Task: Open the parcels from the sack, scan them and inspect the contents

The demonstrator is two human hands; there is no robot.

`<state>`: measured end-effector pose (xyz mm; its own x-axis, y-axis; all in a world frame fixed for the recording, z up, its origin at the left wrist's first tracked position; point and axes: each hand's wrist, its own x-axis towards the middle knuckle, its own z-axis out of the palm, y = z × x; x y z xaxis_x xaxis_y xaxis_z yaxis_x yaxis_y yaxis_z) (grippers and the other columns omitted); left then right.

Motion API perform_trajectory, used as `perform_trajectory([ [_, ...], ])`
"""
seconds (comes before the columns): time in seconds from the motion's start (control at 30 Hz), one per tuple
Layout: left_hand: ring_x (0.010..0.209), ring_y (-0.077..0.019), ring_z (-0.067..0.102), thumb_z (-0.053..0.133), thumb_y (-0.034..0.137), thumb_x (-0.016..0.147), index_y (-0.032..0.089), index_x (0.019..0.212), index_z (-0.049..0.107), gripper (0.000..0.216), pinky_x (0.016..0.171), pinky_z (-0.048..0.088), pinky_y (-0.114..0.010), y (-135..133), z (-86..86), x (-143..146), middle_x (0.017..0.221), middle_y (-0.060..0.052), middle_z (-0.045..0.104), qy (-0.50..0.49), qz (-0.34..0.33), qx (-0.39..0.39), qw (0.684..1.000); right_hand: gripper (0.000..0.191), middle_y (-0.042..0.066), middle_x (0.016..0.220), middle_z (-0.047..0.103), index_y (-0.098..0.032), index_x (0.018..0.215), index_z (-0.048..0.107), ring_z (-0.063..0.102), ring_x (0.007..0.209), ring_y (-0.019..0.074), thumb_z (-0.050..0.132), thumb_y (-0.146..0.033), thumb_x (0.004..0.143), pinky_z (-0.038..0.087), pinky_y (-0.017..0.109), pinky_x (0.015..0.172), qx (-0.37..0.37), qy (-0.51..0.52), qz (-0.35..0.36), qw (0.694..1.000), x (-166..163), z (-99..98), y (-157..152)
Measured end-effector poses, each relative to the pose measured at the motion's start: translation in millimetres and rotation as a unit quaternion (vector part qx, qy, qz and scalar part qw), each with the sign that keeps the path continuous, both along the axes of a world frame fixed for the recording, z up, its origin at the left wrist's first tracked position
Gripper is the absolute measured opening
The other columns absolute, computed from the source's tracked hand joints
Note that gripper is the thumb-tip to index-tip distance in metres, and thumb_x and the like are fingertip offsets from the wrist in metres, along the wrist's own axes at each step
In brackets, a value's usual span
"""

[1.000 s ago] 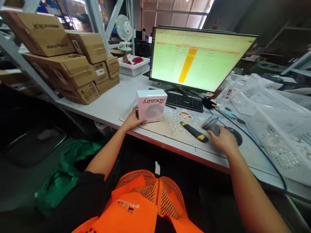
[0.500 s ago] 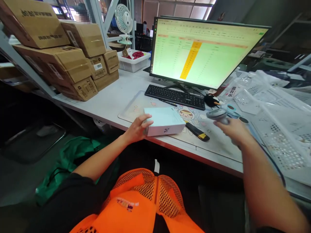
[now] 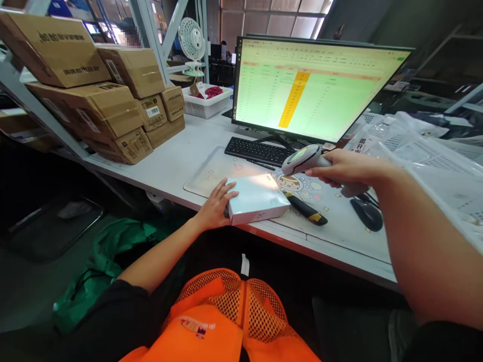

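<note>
A pale flat product box (image 3: pixel 257 203) lies on the desk mat at the desk's front edge. My left hand (image 3: pixel 216 205) grips its left end, fingers wrapped over the top. My right hand (image 3: pixel 344 168) is closed round a grey handheld barcode scanner (image 3: pixel 304 159), held above the desk with its head pointing down and left at the box. A light patch shows on the box's top.
A black-and-yellow utility knife (image 3: pixel 306 210) lies just right of the box; a black mouse (image 3: pixel 366 213) sits further right. Behind are a keyboard (image 3: pixel 256 150) and monitor (image 3: pixel 313 88). Stacked cardboard boxes (image 3: pixel 98 95) fill the left; plastic bags (image 3: pixel 422 151) pile at the right.
My left hand tipped the box from standing upright to lying flat. My right hand picked the scanner off the desk, raised it and swung it left over the box.
</note>
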<state>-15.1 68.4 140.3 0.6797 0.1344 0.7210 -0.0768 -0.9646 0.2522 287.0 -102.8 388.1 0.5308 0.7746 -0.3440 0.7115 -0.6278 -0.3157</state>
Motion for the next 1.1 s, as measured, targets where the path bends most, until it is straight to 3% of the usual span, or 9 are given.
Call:
perform_trajectory([
  [0.1, 0.156, -0.0427, 0.032, 0.088, 0.052, 0.076, 0.022, 0.146, 0.043, 0.088, 0.124, 0.033, -0.067, 5, 3.7, -1, 0.152, -0.022, 0.050, -0.041, -0.015, -0.062, 0.997, 0.041, 0.004, 0.064, 0.063, -0.020, 0.079, 0.058, 0.058, 0.053, 0.0160, 0.066, -0.059, 0.092, 0.045, 0.029, 0.050, 0.043, -0.031, 0.020, 0.998, 11, -24.4, 4],
  [0.27, 0.122, -0.0355, 0.066, 0.076, 0.077, 0.076, 0.021, 0.132, 0.050, 0.083, 0.105, 0.053, -0.051, 29, 22.2, 6, 0.127, -0.015, 0.066, -0.119, 0.035, -0.335, 0.934, 0.029, 0.010, 0.085, 0.074, -0.019, 0.091, 0.065, 0.071, 0.078, 0.0254, 0.059, -0.046, 0.095, 0.052, 0.033, 0.067, 0.058, -0.160, -0.017, 0.985, 47, -88.0, -11],
  [0.37, 0.120, -0.0325, 0.066, 0.071, 0.076, 0.081, 0.021, 0.131, 0.051, 0.076, 0.104, 0.052, -0.046, 41, 31.8, 15, 0.124, -0.013, 0.067, -0.148, 0.056, -0.426, 0.891, 0.028, 0.019, 0.101, 0.076, -0.014, 0.103, 0.069, 0.073, 0.094, 0.0333, 0.056, -0.038, 0.095, 0.053, 0.039, 0.078, 0.046, -0.228, -0.079, 0.969, 55, -128.6, -24],
  [0.47, 0.122, -0.0323, 0.065, 0.079, 0.068, 0.077, 0.022, 0.134, 0.049, 0.079, 0.105, 0.053, -0.046, 45, 31.7, 20, 0.127, -0.012, 0.067, -0.114, 0.021, -0.475, 0.872, 0.041, 0.024, 0.110, 0.075, -0.008, 0.121, 0.067, 0.073, 0.102, 0.0377, 0.051, -0.035, 0.096, 0.054, 0.044, 0.083, 0.051, -0.240, -0.100, 0.964, 54, -156.0, -39],
  [0.6, 0.119, -0.0317, 0.068, 0.088, 0.053, 0.074, 0.023, 0.136, 0.049, 0.080, 0.102, 0.056, -0.046, 45, 24.9, 16, 0.126, -0.012, 0.070, -0.021, 0.017, -0.509, 0.860, 0.058, 0.020, 0.116, 0.074, -0.010, 0.140, 0.061, 0.071, 0.108, 0.0350, 0.047, -0.047, 0.097, 0.055, 0.044, 0.092, 0.118, -0.250, -0.122, 0.953, 80, -166.5, -70],
  [0.8, 0.121, -0.0315, 0.068, 0.089, 0.054, 0.073, 0.022, 0.129, 0.057, 0.073, 0.104, 0.056, -0.044, 50, 19.8, 13, 0.128, -0.012, 0.071, -0.045, 0.031, -0.524, 0.850, 0.059, 0.018, 0.130, 0.070, -0.016, 0.128, 0.068, 0.063, 0.122, 0.0397, 0.051, -0.055, 0.087, 0.049, 0.056, 0.107, 0.258, -0.338, -0.156, 0.892, 153, -179.3, -136],
  [0.87, 0.117, -0.0330, 0.070, 0.088, 0.061, 0.070, 0.020, 0.126, 0.060, 0.075, 0.100, 0.059, -0.045, 54, 15.5, 15, 0.125, -0.013, 0.072, -0.088, 0.032, -0.565, 0.820, 0.060, 0.017, 0.131, 0.069, -0.018, 0.128, 0.067, 0.063, 0.123, 0.0388, 0.051, -0.057, 0.086, 0.049, 0.056, 0.109, 0.280, -0.325, -0.142, 0.892, 160, -189.9, -148],
  [1.0, 0.103, -0.0364, 0.075, 0.087, 0.071, 0.061, 0.019, 0.117, 0.066, 0.079, 0.084, 0.066, -0.046, 63, 7.7, 13, 0.107, -0.013, 0.078, -0.177, 0.048, -0.685, 0.705, 0.060, 0.019, 0.131, 0.067, -0.017, 0.131, 0.065, 0.064, 0.122, 0.0375, 0.051, -0.054, 0.085, 0.049, 0.053, 0.111, 0.295, -0.283, -0.145, 0.901, 150, -206.9, -152],
  [1.1, 0.103, -0.0358, 0.076, 0.080, 0.073, 0.068, 0.019, 0.110, 0.069, 0.069, 0.090, 0.066, -0.048, 66, 8.3, 8, 0.099, -0.011, 0.079, -0.219, 0.049, -0.697, 0.681, 0.066, 0.022, 0.139, 0.062, -0.016, 0.141, 0.059, 0.061, 0.126, 0.0416, 0.049, -0.051, 0.086, 0.048, 0.056, 0.111, 0.255, -0.282, -0.164, 0.910, 145, -210.7, -149],
])
